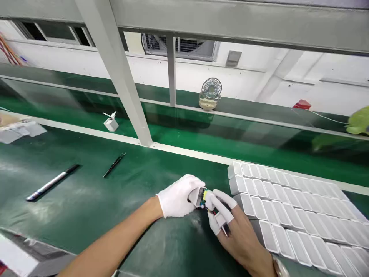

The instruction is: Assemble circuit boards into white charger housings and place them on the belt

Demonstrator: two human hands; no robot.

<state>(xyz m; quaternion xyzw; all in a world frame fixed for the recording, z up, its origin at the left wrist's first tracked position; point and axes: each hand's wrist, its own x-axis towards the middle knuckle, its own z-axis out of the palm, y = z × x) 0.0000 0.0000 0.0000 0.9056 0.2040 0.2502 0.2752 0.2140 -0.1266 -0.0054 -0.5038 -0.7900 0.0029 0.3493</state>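
White boxes (281, 209) near right hand (235, 229)

The left hand (179, 197) hides part of the small case (195, 197), and the right hand (235, 230) partly covers a little white piece (220, 219).

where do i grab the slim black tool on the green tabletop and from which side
Probably the middle of the slim black tool, pinched across its long sides from above, since it lies flat and slanted on the green tabletop. Coming from its right seems easiest, as the left hand is on that side.
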